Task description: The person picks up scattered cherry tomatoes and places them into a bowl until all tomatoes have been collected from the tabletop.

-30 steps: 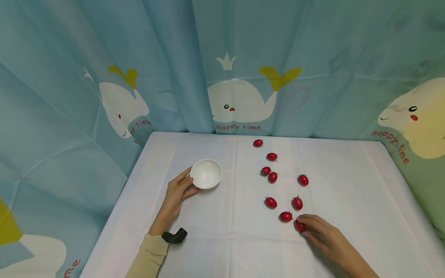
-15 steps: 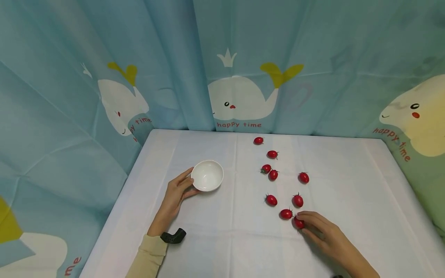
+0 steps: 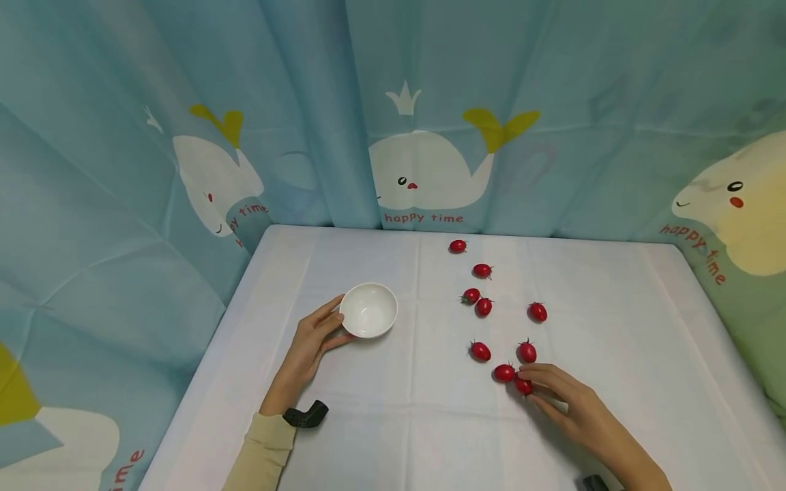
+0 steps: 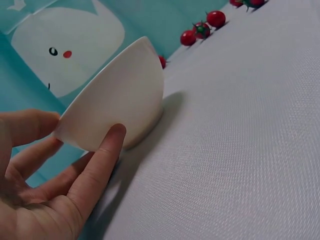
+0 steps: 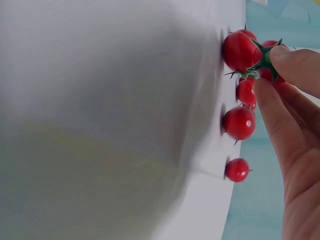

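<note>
Nine red cherry tomatoes (image 3: 480, 352) can be counted in the head view – eight lie on the white tabletop (image 3: 626, 327), and the ninth tomato (image 3: 523, 387) is pinched between the thumb and fingers of the right hand (image 3: 574, 406). This held tomato is just beside the neighbour tomato (image 3: 504, 373) at its left; whether the two are touching, I cannot tell. Another tomato (image 3: 527, 352) is near, a little farther back, so the fingers have a narrow place on these two sides.

The left hand (image 3: 312, 344) holds the white bowl (image 3: 369, 310) from its left side, with the fingers spread along the wall and gripping it. The mouth of the bowl faces upward, and its rim is well apart from all tomatoes – a broad strip of the tabletop runs between them. The bowl is nearer to the left edge than to the right edge.

The farthest tomato (image 3: 458, 246) lies near the back edge, where the blue curtain (image 3: 276, 68) hangs. From the rightmost resting tomato (image 3: 537, 312), a wide stretch of white surface continues up to the right edge.
</note>
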Motion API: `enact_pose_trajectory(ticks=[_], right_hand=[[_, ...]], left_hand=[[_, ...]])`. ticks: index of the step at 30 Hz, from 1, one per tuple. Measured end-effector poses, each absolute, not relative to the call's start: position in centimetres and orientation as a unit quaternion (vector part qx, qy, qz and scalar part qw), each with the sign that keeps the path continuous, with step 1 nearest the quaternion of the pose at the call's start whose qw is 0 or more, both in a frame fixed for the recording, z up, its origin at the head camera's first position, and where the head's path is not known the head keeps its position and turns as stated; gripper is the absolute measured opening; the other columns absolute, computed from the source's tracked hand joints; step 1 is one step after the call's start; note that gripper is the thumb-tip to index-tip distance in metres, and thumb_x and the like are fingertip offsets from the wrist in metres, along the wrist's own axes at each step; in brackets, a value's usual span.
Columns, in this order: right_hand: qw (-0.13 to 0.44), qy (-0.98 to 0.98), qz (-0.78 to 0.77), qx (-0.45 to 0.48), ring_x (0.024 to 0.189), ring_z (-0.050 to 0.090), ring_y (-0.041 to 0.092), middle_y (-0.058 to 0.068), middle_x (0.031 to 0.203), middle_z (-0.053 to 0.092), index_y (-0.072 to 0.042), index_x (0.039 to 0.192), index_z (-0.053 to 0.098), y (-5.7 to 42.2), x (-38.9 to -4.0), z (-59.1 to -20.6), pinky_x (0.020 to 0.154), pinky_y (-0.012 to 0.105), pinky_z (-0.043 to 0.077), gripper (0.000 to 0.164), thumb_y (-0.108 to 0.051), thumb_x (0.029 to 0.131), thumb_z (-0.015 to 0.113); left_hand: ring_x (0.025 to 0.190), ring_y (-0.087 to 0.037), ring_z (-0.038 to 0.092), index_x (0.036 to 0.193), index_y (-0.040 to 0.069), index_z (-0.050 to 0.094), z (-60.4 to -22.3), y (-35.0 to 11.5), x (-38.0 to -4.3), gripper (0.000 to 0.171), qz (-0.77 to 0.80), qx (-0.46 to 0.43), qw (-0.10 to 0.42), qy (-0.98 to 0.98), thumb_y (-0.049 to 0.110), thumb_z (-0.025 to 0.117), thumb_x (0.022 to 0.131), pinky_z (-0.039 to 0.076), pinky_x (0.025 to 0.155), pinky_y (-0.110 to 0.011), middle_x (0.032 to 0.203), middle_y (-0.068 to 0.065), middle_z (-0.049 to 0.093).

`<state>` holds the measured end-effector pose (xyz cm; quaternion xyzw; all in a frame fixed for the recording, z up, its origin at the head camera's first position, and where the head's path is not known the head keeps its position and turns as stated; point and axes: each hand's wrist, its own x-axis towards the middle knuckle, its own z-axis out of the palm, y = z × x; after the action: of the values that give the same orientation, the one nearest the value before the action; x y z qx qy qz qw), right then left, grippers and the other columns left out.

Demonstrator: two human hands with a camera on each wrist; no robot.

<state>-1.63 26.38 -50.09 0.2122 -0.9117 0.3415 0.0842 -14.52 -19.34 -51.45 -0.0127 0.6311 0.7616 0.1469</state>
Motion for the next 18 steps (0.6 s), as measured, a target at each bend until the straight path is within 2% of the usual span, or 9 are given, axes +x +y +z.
enact_pose_trajectory(ticks=[7, 11, 18], right_hand=[[0.063, -0.91, 0.348, 0.217, 0.118, 0.059, -0.01, -0.002, 0.126, 0.069, -0.019, 0.127, 0.071, 25.7, -2.5, -49.5, 0.087, 0.01, 0.06, 0.063, 0.009, 0.073, 0.088], [0.062, -0.903, 0.358, 0.228, 0.118, 0.06, -0.008, -0.001, 0.126, 0.069, -0.018, 0.129, 0.07, 25.2, -3.2, -49.1, 0.087, 0.011, 0.06, 0.064, 0.009, 0.074, 0.087], [0.069, -0.875, 0.4, 0.264, 0.118, 0.062, -0.005, 0.005, 0.129, 0.069, -0.014, 0.131, 0.069, 23.8, -4.9, -48.8, 0.093, 0.006, 0.056, 0.062, 0.013, 0.076, 0.084]], left_hand=[[0.141, -0.028, 0.054, 0.162, 0.009, 0.037, -51.5, -19.3, -14.4, 0.057, 0.768, -0.018, 0.15, 0.623, 0.01, 0.055, 0.108, 0.063, 0.1, -0.037, 0.158, -0.024, 0.04], [0.14, -0.027, 0.055, 0.162, 0.01, 0.037, -51.5, -19.3, -14.4, 0.057, 0.768, -0.02, 0.15, 0.622, 0.011, 0.056, 0.108, 0.063, 0.1, -0.036, 0.158, -0.023, 0.039], [0.136, -0.021, 0.058, 0.162, 0.01, 0.037, -51.5, -19.3, -14.4, 0.057, 0.767, -0.017, 0.149, 0.623, 0.012, 0.056, 0.108, 0.063, 0.099, -0.034, 0.159, -0.022, 0.039]])
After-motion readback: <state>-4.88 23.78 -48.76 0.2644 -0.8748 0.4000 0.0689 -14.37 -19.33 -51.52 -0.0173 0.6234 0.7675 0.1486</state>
